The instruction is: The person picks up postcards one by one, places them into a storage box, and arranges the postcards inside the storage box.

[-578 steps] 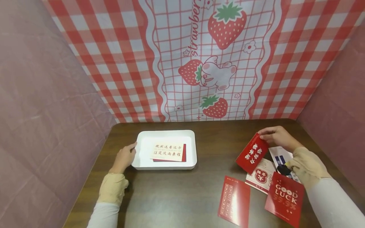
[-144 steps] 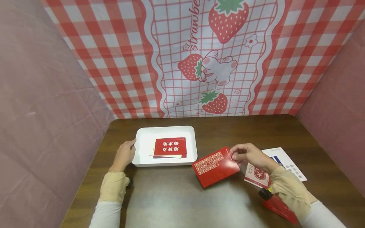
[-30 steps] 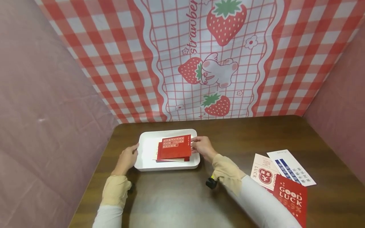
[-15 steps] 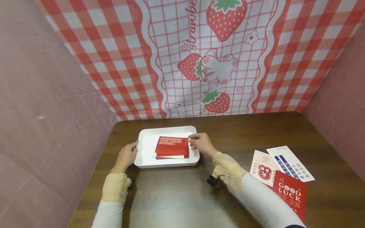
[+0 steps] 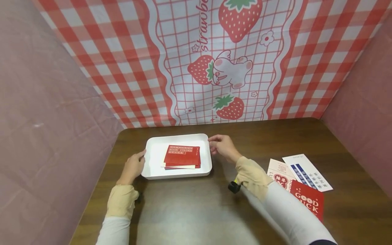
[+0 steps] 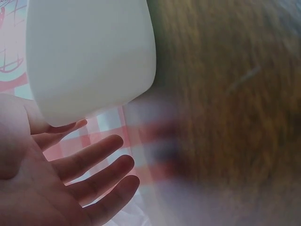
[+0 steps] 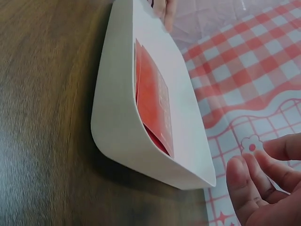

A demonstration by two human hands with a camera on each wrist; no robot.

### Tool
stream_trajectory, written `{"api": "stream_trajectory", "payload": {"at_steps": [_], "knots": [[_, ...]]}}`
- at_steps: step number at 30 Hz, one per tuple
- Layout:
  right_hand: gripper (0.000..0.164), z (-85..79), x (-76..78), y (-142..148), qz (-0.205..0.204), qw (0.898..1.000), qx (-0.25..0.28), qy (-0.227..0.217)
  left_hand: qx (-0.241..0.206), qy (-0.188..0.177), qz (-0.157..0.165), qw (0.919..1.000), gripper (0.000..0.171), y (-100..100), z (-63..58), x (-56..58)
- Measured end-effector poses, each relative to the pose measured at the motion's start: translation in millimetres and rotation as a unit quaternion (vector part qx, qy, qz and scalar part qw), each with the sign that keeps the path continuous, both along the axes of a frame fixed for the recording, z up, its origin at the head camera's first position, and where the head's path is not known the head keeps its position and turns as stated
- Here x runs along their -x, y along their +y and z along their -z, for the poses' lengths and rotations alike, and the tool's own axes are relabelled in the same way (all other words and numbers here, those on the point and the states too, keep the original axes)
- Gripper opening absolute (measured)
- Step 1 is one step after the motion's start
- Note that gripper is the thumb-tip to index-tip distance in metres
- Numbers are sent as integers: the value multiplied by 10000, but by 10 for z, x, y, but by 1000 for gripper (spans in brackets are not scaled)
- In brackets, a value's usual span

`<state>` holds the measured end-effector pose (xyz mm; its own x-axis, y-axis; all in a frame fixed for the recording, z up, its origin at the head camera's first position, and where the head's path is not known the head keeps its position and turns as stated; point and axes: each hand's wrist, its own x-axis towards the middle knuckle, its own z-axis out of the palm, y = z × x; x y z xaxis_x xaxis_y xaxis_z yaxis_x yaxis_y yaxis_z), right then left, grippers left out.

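Head view: white rectangular tray (image 5: 155,157) lies long-axis nine-to-three o'clock, loose-fingered left hand (image 5: 133,167) touching at nine, relaxed empty right hand (image 5: 225,147) just beside three.

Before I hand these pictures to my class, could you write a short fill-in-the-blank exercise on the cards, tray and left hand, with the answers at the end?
1. The uppermost card in the white tray is coloured ____.
2. In the head view, the left hand is at the ____ end of the tray.
3. On the table, outside the tray, the number of cards showing is ____.
4. The white card bears two bars coloured ____.

Missing words: red; left; three; blue.
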<state>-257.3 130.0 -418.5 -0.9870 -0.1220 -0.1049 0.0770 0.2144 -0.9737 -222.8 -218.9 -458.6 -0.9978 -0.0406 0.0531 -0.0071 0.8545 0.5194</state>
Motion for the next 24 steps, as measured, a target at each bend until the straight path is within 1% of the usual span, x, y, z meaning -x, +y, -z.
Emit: {"api": "stream_trajectory", "payload": {"at_steps": [3, 9, 14, 17, 20, 24], "knots": [[25, -40, 13, 28, -113, 9998, -126, 80, -3, 35, -3, 10000, 42, -8, -11, -7], [22, -87, 15, 150, -336, 9973, -588, 290, -28, 48, 18, 10000, 42, -26, -14, -16], [22, -83, -21, 297, -461, 9923, -1052, 460, -17, -13, 15, 10000, 42, -11, -16, -14], [23, -80, -24, 399, -506, 9891, -1251, 589, -51, 20, 82, 10000, 42, 13, -31, 7], [23, -90, -34, 480, -556, 9867, -1401, 609, -63, 107, 157, 9998, 42, 20, -37, 24], [25, -106, -59, 540, -742, 9830, -1602, 496, -38, 27, 99, 9999, 42, -3, -18, 16]]}}
